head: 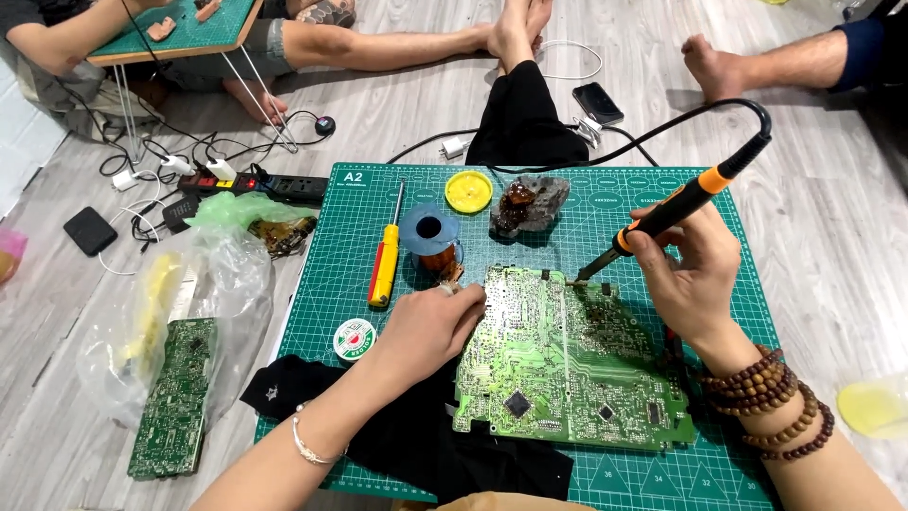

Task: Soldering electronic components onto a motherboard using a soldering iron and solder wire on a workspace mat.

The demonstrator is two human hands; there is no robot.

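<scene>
Head view: right hand grips the iron like a pen, fingers wrapped on the orange-black handle, tip down on the board at its far edge. Low grip near the tip end gives finer control; cord arcs up and away, off the work.

Left hand rests at the board's left far corner, fingers curled narrow, pinching something thin; can't tell what, likely wire fed toward the joint. Heel of the hand also pins the board.

Board lies solder side up on the mat, near-right part, over a black cloth that keeps it from sliding.

Kept within reach along the mat's far edge: screwdriver, wire spool, yellow tin, dark resin lump. Small round tin sits at the left edge by the left wrist.

Off the mat, left: spare board in a plastic bag, power strip. Other people's legs beyond.
</scene>
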